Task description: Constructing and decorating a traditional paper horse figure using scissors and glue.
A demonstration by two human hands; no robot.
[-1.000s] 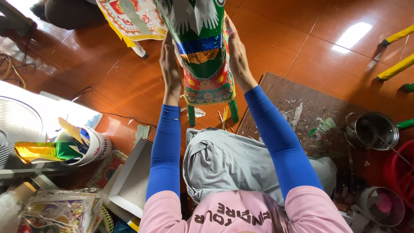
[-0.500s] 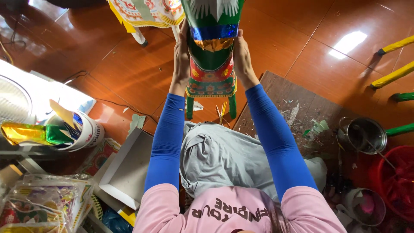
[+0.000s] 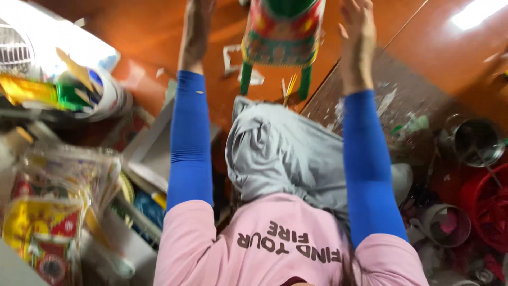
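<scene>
Seated on an orange tiled floor (image 3: pixel 159 32), a person in blue sleeves reaches both arms forward toward a colourful paper model (image 3: pixel 283 37) in red, green and yellow that stands on two green legs just ahead of grey-clad knees. The right hand (image 3: pixel 357 29) hovers beside the model's right edge, fingers (image 3: pixel 365 16) loosely spread and apart from it, holding nothing. The left hand (image 3: pixel 197 26) is raised well left of the model; its fingers run out of the top of the frame, so their spread cannot be told. A metal pot (image 3: pixel 476 140) and a red basket (image 3: pixel 489 206) sit at right; a white bucket (image 3: pixel 106 95) of paper scraps sits at left.
</scene>
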